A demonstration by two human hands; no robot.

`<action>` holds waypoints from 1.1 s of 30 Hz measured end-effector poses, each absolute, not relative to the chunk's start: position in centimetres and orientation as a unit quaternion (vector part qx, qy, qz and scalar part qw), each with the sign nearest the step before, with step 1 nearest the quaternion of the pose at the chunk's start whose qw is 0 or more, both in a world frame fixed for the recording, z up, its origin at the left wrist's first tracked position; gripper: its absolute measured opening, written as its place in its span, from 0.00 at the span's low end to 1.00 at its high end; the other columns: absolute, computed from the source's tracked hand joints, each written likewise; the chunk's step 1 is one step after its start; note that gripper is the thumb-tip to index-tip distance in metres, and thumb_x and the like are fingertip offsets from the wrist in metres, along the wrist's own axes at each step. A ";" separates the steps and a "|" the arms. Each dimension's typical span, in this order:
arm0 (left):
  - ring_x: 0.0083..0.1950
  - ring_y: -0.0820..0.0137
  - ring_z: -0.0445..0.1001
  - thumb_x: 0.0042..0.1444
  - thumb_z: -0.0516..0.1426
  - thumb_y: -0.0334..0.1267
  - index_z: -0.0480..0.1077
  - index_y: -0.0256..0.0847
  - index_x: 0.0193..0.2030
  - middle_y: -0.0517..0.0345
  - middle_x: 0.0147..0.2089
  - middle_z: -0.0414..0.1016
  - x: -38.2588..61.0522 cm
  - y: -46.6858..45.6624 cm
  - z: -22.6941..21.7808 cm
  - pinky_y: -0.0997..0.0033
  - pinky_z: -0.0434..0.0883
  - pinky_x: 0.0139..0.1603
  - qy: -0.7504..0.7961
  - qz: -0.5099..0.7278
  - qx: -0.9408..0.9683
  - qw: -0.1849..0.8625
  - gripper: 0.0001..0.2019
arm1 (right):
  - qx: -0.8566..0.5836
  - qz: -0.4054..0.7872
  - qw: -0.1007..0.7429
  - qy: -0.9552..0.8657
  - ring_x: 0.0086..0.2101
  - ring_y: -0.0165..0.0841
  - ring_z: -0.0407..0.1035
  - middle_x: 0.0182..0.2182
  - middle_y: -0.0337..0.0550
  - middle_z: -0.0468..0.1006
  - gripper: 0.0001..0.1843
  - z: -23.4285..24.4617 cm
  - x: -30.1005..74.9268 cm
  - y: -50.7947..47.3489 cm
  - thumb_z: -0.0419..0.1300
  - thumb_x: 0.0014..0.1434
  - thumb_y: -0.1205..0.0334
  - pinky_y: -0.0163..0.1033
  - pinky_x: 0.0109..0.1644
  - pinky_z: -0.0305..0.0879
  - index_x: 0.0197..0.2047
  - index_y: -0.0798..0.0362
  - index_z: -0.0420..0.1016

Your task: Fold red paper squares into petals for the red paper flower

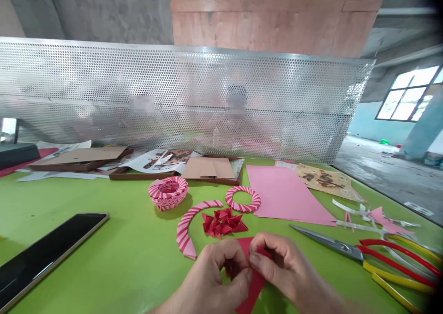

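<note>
Both hands (216, 275) pinch the red paper (255, 287) between them.

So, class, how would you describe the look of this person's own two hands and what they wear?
The left hand and right hand are both bare, with no gloves. No rings or watch can be seen, and no sleeves come into view.
</note>
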State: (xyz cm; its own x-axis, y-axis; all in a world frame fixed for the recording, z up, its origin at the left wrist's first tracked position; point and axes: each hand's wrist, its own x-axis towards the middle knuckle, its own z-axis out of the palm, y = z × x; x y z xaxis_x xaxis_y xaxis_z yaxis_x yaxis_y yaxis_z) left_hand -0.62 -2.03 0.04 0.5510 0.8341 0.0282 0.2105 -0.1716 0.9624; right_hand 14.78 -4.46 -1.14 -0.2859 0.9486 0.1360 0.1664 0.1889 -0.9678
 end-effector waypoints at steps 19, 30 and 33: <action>0.22 0.77 0.60 0.50 0.54 0.39 0.62 0.36 0.23 0.64 0.20 0.62 -1.0 -1.4 -0.1 0.77 0.58 0.24 0.338 0.344 0.634 0.605 0.10 | -0.392 0.510 0.387 -0.660 0.22 0.25 0.53 0.21 0.36 0.61 0.13 -0.8 14.2 -4.3 0.53 0.56 0.55 0.30 0.26 0.54 0.29 0.58 0.66; 0.23 0.73 0.65 0.51 0.53 0.38 0.64 0.36 0.21 0.59 0.19 0.67 -1.2 -0.9 0.0 0.71 0.64 0.29 0.341 0.381 0.603 0.612 0.12 | -0.396 0.551 0.455 -0.576 0.24 0.24 0.56 0.23 0.36 0.64 0.12 -1.0 14.6 -4.0 0.56 0.55 0.56 0.28 0.26 0.54 0.32 0.58 0.65; 0.23 0.72 0.65 0.51 0.53 0.39 0.63 0.36 0.20 0.59 0.18 0.67 -1.1 -0.8 0.0 0.72 0.64 0.27 0.338 0.380 0.602 0.615 0.12 | -0.394 0.552 0.434 -0.593 0.22 0.23 0.52 0.20 0.34 0.61 0.13 -1.4 14.8 -3.9 0.59 0.52 0.56 0.27 0.23 0.48 0.29 0.59 0.67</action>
State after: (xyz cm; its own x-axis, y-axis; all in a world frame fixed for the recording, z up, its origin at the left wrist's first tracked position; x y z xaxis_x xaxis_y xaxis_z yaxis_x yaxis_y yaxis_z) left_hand -1.15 -0.84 -0.04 0.4816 0.8754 0.0416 -0.0608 -0.0140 0.9981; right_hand 14.77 -3.89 -1.38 -0.3132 0.9463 0.0800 -0.0111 0.0806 -0.9967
